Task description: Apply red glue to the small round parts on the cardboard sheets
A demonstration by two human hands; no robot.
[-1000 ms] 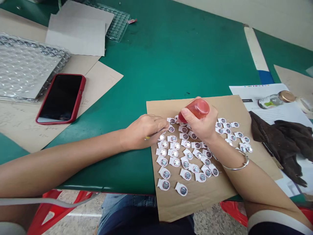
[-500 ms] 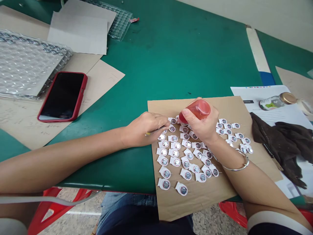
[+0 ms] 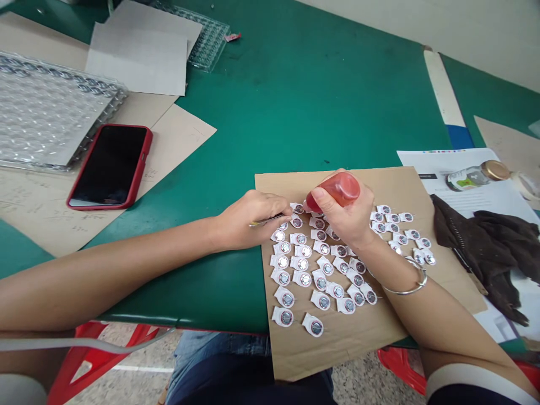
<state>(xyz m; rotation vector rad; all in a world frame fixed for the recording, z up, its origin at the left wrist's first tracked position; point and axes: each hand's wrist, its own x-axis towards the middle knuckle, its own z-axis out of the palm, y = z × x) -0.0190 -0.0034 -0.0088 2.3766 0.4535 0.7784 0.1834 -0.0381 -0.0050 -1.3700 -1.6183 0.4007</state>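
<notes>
In my right hand (image 3: 352, 216) a red squeeze bottle (image 3: 341, 189) is gripped, tilted with its narrow end down to the left over small white tags. My left hand (image 3: 248, 220) is closed round a thin metal tool with a yellowish end (image 3: 265, 221); its kind is unclear and its tip is hidden at my fingers. Several small white tags with round silvery centres, such as this tag (image 3: 313, 324), lie in loose rows on a brown cardboard sheet (image 3: 307, 357). Both hands are over the sheet's upper part, close together, and my right arm covers some of the tags.
A phone in a red case (image 3: 110, 166) lies on paper at left, near a clear plastic blister tray (image 3: 37, 118) and grey card sheets (image 3: 139, 56). At right are a glass jar (image 3: 476, 176), a dark brown cloth (image 3: 485, 242) and printed paper (image 3: 426, 166).
My right hand and the red squeeze bottle have shifted slightly to the left. My left hand stays almost in place, still holding the thin tool.
</notes>
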